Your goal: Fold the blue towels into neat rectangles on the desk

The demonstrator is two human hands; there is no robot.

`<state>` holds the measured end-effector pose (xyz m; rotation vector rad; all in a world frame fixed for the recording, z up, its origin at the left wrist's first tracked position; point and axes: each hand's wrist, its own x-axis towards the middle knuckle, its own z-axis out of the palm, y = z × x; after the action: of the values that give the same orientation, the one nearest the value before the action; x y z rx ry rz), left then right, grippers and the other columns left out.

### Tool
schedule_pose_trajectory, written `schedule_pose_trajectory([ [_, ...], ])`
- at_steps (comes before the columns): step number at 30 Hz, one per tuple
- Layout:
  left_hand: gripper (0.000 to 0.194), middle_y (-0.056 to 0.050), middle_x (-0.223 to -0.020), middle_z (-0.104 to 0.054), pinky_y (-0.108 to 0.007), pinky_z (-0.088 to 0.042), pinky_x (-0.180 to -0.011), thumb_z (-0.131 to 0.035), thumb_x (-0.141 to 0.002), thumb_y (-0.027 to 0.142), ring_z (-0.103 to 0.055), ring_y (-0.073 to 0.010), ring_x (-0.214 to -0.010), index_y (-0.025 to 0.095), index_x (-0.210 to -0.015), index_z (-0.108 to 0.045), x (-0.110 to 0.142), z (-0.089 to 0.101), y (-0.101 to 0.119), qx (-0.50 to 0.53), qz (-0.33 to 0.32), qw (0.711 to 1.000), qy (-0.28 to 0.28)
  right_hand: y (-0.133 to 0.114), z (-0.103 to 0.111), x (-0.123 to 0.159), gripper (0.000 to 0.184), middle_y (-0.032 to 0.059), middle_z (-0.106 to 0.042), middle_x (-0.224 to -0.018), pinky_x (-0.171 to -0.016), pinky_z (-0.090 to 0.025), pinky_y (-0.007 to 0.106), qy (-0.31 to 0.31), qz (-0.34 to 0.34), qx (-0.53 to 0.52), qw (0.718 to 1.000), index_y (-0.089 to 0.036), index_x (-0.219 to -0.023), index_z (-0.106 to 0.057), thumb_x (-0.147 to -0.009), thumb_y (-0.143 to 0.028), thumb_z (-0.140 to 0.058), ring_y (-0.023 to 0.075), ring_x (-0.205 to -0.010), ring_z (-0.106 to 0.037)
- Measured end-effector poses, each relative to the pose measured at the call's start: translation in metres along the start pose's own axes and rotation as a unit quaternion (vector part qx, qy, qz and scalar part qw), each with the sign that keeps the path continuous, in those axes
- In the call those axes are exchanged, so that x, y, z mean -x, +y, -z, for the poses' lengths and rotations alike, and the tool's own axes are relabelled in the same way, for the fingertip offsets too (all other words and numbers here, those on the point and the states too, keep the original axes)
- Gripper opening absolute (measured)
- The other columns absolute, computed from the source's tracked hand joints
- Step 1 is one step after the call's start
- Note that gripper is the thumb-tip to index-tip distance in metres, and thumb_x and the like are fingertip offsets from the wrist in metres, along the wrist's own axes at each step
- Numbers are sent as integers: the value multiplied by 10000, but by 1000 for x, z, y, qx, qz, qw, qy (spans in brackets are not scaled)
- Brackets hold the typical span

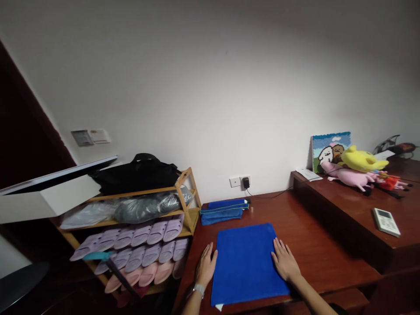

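Head view: our left hand [206, 265] and right hand [285, 260], both flat and open, touch opposite sides of the blue cloth [248, 264].

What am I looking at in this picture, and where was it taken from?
There is no machine here: a person works with two bare hands. The single picture comes from a camera worn on the head, looking forward and down. The left hand lies by one side edge of a blue cloth, spread on a brown table. The right hand rests at the opposite edge. Neither hand grips anything. Behind the cloth lie more blue cloths. To the left stands a rack with slippers; on the higher surface at right are soft toys.
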<state>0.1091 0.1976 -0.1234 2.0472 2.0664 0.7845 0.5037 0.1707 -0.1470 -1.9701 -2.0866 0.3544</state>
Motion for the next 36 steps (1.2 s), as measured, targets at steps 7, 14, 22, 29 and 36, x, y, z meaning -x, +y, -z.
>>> schedule_pose_trajectory([
  [7, 622, -65, -1666, -431, -455, -301, -1305, -246, -1076, 484, -355, -227, -1560, 201, -1590, -450, 16, -55, 143, -2, -179, 980, -82, -2, 2, 2, 730, 70, -218, -1731, -1324, -130, 447, -10, -7, 18, 1000, -99, -1658, -249, -1039, -480, -182, 246, -1618, -163],
  [14, 713, -76, -1722, -258, -494, -201, -1334, -145, -1065, 556, -188, -238, -1608, 188, -1661, -276, 40, -94, 185, -34, -186, 968, -165, 1, 0, 1, 724, 68, -230, -1727, -1322, -145, 453, -7, 5, 22, 1000, -104, -1653, -270, -1030, -467, -207, 247, -1616, -175],
  [22, 820, -116, -1716, -241, -529, -230, -1317, -208, -1032, 667, -217, -292, -1598, 138, -1651, -305, 59, -22, 49, -98, -28, 990, -98, 5, -11, -1, 735, 76, -241, -1725, -1321, -146, 469, 6, -3, 28, 1000, -107, -1657, -269, -1029, -481, -190, 247, -1611, -200],
  [29, 820, -113, -1723, -239, -491, -228, -1319, -183, -1038, 655, -213, -273, -1600, 123, -1652, -295, 73, -12, 35, -91, -8, 992, -86, -8, 12, -7, 721, 117, -259, -1716, -1320, -134, 476, -26, 10, 67, 997, -60, -1635, -308, -1022, -433, -235, 258, -1608, -215],
  [36, 796, -107, -1718, -251, -477, -239, -1317, -207, -1044, 635, -229, -271, -1597, 126, -1647, -314, 71, -13, 37, -94, -15, 992, -82, 0, 8, 24, 727, 58, -236, -1722, -1318, -161, 470, -34, -2, 48, 998, -102, -1654, -263, -1032, -467, -167, 247, -1612, -193],
])
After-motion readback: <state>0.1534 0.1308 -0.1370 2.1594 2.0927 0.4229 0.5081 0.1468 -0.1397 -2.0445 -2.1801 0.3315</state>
